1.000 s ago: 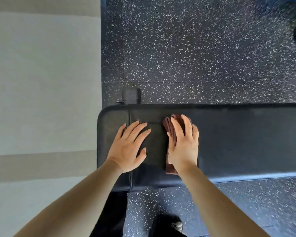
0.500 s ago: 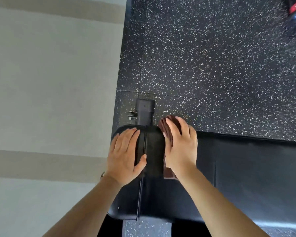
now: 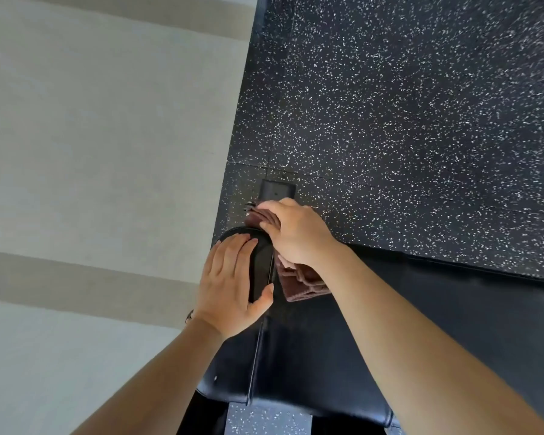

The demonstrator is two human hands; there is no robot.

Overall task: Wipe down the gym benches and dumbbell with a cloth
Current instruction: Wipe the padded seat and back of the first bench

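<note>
Head cam, 1 bench (image 3: 421, 324), 1 cloth (image 3: 299, 284) under R hand (image 3: 299, 237), L hand (image 3: 230, 290) flat

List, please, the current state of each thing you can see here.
bench, standing, pad facing up.
left hand, flat on the bench end, fingers straight.
right hand, pressing the cloth at the bench's far edge.
cloth, folded, partly under the right hand.

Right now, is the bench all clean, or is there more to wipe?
Not yet. I can't see any part that's plainly finished. The right hand is pressing the brown cloth on the end of the black bench, while the left hand lies flat beside it. Its long stretch to the right looks left to do, and no dumbbell is in view.
</note>
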